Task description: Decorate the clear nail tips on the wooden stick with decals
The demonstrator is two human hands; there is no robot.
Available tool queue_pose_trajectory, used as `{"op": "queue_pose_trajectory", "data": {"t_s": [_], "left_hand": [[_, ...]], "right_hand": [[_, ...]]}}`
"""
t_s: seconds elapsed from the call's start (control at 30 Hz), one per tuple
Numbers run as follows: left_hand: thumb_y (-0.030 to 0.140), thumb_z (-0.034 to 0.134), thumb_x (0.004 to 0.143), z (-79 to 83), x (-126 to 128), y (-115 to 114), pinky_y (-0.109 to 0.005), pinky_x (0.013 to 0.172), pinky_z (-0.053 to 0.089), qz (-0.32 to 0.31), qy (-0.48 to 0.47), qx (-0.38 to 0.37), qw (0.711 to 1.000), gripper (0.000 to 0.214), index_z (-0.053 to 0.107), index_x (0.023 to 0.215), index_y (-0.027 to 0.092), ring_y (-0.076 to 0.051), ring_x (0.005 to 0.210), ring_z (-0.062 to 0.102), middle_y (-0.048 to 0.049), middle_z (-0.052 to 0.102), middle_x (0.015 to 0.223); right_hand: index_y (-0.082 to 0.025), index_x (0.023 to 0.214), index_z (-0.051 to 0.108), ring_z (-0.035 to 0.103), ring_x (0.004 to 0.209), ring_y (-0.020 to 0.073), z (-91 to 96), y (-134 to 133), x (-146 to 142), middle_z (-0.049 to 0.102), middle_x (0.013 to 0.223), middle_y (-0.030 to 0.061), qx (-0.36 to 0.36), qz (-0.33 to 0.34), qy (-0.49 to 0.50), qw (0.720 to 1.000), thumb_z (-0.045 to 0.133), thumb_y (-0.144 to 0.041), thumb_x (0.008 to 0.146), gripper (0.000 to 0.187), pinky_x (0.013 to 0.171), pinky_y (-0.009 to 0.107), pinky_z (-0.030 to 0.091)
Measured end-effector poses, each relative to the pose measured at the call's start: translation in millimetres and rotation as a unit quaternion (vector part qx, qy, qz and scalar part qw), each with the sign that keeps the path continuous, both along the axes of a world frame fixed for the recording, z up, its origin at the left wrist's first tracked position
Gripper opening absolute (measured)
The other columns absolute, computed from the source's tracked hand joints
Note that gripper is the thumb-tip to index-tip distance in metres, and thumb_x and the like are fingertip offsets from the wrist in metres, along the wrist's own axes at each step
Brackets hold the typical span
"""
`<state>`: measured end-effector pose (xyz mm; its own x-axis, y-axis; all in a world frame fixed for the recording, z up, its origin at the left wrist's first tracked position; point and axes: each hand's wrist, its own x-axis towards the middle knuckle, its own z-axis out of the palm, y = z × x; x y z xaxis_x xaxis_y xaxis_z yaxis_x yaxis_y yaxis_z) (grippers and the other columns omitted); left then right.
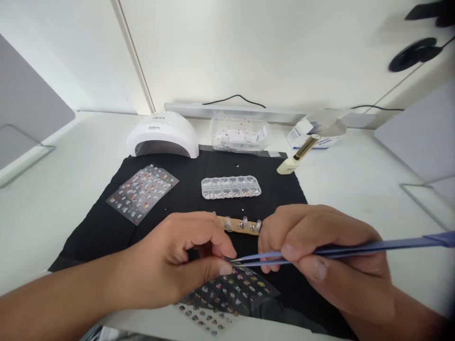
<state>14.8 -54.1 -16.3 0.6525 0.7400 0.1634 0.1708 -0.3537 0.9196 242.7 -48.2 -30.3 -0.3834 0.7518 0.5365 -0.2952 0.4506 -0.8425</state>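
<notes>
My right hand [330,251] grips blue tweezers [398,244], their points reaching left with a small gap between the two arms. Thumb and index finger of my left hand [181,260] are pinched together right at the tweezer tips; what they hold is too small to make out. Beneath them lie sticker sheets [245,289] with rows of tiny coloured designs, partly covered by my left hand. Just beyond the hands, a tan strip [232,226] carries several clear nail tips [245,221] on stands, its ends partly hidden by my hands.
A black mat [185,175] covers the white table [355,180]. Farther back stand a white nail lamp [163,135], a clear tub [238,135] of packets, an opened box [316,132] and a polish bottle [298,155]. A divided bead case [231,187] and more sticker sheets [142,193] lie mid-mat.
</notes>
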Motion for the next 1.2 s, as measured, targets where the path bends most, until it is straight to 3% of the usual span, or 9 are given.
{"op": "queue_pose_trajectory", "data": {"t_s": [0.3, 0.6, 0.87, 1.2], "left_hand": [[0.009, 0.065, 0.087, 0.3, 1.1, -0.7, -0.016, 0.058, 0.044, 0.004, -0.007, -0.029, 1.0, 0.005, 0.065, 0.087, 0.014, -0.007, 0.064, 0.054, 0.0013, 0.059, 0.076], [0.01, 0.063, 0.089, -9.9, 0.0, -4.2, -0.019, 0.059, 0.043, -0.003, -0.08, -0.149, 0.986, 0.017, 0.057, 0.101, 0.019, -0.008, 0.066, 0.048, 0.0022, 0.054, 0.079], [0.013, 0.061, 0.092, -7.9, -2.2, -2.1, -0.021, 0.062, 0.043, -0.02, -0.056, -0.074, 0.996, 0.006, 0.058, 0.088, 0.017, -0.009, 0.069, 0.051, 0.0006, 0.054, 0.08], [0.013, 0.062, 0.091, -7.4, -2.9, -4.1, -0.018, 0.059, 0.043, -0.003, -0.035, -0.088, 0.996, 0.005, 0.061, 0.089, 0.018, -0.008, 0.067, 0.051, 0.0023, 0.055, 0.08]], "right_hand": [[-0.019, 0.091, 0.077, 0.06, 0.054, 0.0163, -0.2, 0.4, 0.6, 0.067, 0.063, 0.0052, 0.017, -0.012, -0.006, 1.0, 0.064, -0.02, 0.087, 0.013, 0.047, 0.03, 0.049], [-0.019, 0.096, 0.079, 0.061, 0.055, 0.0154, -2.3, 1.2, -0.5, 0.068, 0.063, 0.0048, 0.001, -0.017, 0.01, 1.0, 0.068, -0.022, 0.088, 0.014, 0.048, 0.028, 0.05], [-0.02, 0.098, 0.079, 0.062, 0.054, 0.0153, -3.2, 2.3, -1.0, 0.069, 0.064, 0.0052, -0.013, -0.012, 0.019, 1.0, 0.068, -0.021, 0.087, 0.016, 0.048, 0.028, 0.05], [-0.023, 0.102, 0.079, 0.062, 0.055, 0.0153, -4.0, 0.5, -0.5, 0.069, 0.067, 0.0049, -0.017, -0.007, 0.018, 1.0, 0.066, -0.021, 0.089, 0.018, 0.05, 0.028, 0.05]]}}
